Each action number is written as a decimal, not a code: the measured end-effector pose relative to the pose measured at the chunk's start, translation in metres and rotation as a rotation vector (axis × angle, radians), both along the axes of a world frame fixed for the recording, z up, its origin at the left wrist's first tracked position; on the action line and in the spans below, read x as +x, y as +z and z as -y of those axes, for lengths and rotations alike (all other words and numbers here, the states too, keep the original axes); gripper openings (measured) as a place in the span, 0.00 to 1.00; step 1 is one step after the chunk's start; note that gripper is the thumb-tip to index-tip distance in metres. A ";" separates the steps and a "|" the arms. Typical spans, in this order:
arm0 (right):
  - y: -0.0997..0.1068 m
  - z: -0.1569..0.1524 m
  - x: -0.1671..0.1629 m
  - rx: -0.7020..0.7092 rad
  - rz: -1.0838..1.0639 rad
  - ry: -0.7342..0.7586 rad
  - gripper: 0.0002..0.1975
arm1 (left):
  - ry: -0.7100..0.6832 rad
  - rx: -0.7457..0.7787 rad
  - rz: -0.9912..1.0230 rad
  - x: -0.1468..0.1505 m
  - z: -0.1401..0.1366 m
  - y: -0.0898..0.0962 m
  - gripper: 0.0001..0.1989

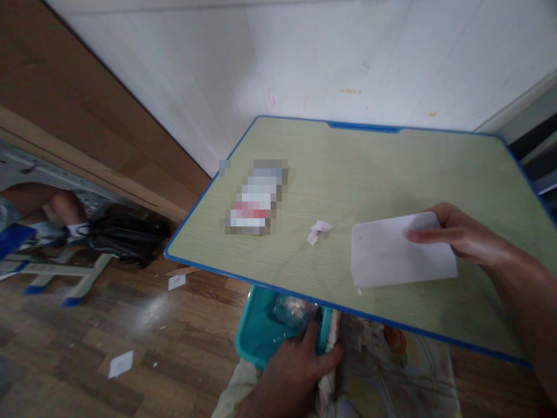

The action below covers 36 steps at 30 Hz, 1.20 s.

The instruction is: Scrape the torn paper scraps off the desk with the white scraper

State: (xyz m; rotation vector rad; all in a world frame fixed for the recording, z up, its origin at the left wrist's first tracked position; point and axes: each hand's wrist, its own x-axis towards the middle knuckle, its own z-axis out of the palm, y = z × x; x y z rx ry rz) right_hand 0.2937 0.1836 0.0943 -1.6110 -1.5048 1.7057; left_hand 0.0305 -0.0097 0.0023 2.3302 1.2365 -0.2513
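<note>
Over the right side of the table, my right hand [456, 232] grips a blank white rectangular piece of paper [391, 249], thumb on top and fingers underneath. Whether it is one sheet or several layers, I cannot tell. Small torn paper scraps [319, 231] lie on the tabletop to its left. Below the table's front edge, my left hand [300, 360] straddles the right rim of a teal plastic basin [255, 337], index finger inside and thumb outside. A clear plastic bag [293, 307] with pale contents sits in the basin beside that finger.
A blurred-out phone-shaped object [256, 200] rests on the left of the blue-edged table [413, 168]. Patterned cloth [391, 371] lies beneath the front edge. Paper pieces [120, 364] are scattered on the wooden floor. At left are a black bag [126, 235] and another person's legs [52, 203].
</note>
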 end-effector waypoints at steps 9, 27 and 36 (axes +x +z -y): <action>-0.003 0.002 0.020 -0.089 0.013 0.182 0.07 | -0.001 -0.017 -0.005 -0.001 0.000 -0.001 0.39; -0.017 0.004 -0.024 0.155 -0.153 -0.310 0.09 | 0.008 -0.011 0.026 0.000 0.000 -0.001 0.40; -0.020 0.006 -0.026 0.267 -0.044 -0.303 0.12 | 0.012 -0.013 0.016 0.001 -0.001 0.001 0.39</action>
